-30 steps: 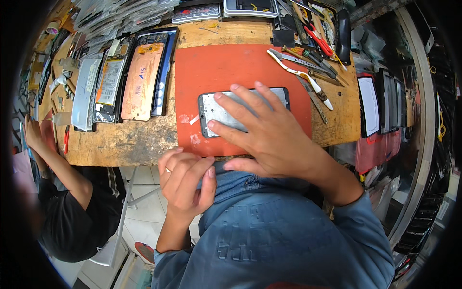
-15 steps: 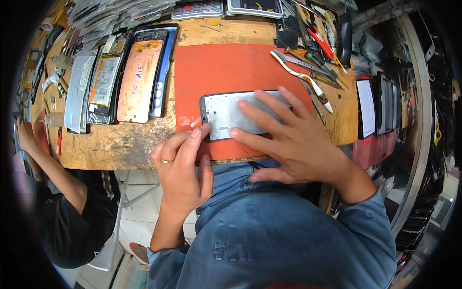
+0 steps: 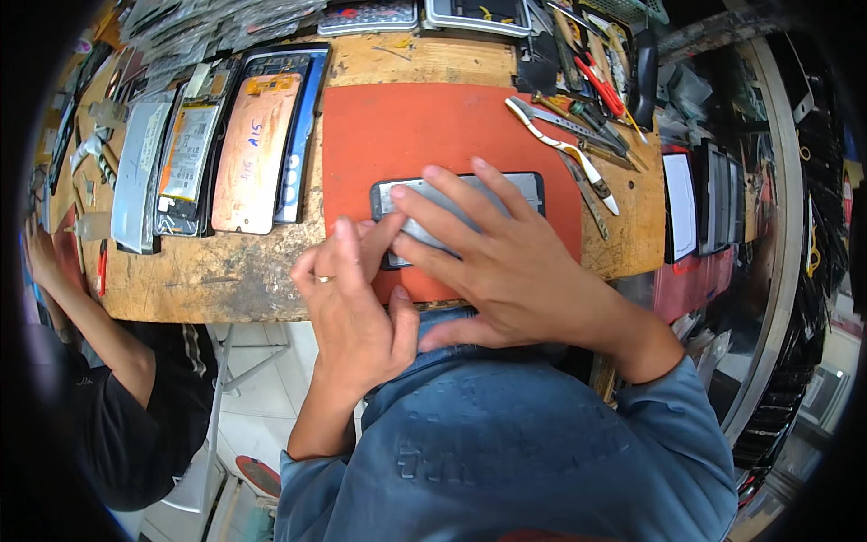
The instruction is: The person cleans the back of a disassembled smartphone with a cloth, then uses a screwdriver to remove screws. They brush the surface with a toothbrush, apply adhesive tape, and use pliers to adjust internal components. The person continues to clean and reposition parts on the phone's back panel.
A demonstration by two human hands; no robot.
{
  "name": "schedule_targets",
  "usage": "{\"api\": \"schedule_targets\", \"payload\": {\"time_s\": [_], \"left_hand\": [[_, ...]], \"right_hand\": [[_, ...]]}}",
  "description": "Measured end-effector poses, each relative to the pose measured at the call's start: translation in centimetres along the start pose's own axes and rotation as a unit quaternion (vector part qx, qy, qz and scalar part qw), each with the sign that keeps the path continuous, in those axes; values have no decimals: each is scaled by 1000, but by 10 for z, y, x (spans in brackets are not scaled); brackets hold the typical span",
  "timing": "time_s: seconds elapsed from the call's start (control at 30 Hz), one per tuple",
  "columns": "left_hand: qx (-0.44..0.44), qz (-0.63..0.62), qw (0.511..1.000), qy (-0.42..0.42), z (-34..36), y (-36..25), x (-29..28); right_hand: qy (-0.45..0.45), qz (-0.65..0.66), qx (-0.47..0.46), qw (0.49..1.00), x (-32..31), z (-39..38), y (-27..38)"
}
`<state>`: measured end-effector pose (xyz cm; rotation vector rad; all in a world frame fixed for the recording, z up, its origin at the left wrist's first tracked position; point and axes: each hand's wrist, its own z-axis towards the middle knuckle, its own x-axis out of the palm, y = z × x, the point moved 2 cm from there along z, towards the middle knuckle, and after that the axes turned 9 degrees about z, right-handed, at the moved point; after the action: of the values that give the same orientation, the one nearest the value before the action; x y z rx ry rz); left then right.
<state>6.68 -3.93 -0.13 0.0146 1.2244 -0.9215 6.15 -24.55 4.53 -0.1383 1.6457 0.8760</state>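
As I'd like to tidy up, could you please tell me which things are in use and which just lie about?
In use: grey phone panel, under the right hand, with the left hand at its left end; red mat, beneath it.

Lying about: white brush; copper-coloured panel; red-handled tool.

The wooden worktop (image 3: 212, 282) is scuffed, with dark staining near its front edge. An orange-red mat (image 3: 397, 126) lies flat on it and carries a metal-backed phone panel (image 3: 530, 188). Left of the mat, side by side, lie a grey panel (image 3: 137, 172), an opened phone (image 3: 188, 149) with exposed battery, a copper-coloured panel (image 3: 257, 163) and, partly beneath that, a blue panel (image 3: 293, 172). A slim red tool (image 3: 102, 268) lies farther left. Stacked clear bags (image 3: 217, 32) occupy the rear left. A white-and-brown brush (image 3: 591, 164) overlaps the mat's right side.
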Motion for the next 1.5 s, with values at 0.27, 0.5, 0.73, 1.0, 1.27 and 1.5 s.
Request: {"api": "schedule_targets", "payload": {"time_s": [0.27, 0.5, 0.73, 1.0, 1.27, 1.5], "left_hand": [[-3, -36, 999, -36, -7, 6, 3], [-15, -43, 999, -26, -12, 9, 0], [-94, -180, 960, -192, -21, 15, 4], [-202, -131, 923, -300, -112, 47, -55], [-58, 124, 985, 106, -38, -34, -4], [-58, 159, 948, 271, 24, -62, -23]], "right_hand": [[0, -12, 9, 1000, -11, -22, -7], [12, -9, 13, 1000, -15, -37, -11], [-46, 25, -12, 999, 2, -5, -4], [-257, -92, 194, 942, -63, -129, -21], [-232, 46, 161, 958, -5, -72, -29], [-249, 85, 144, 954, 9, -73, -50]]}}
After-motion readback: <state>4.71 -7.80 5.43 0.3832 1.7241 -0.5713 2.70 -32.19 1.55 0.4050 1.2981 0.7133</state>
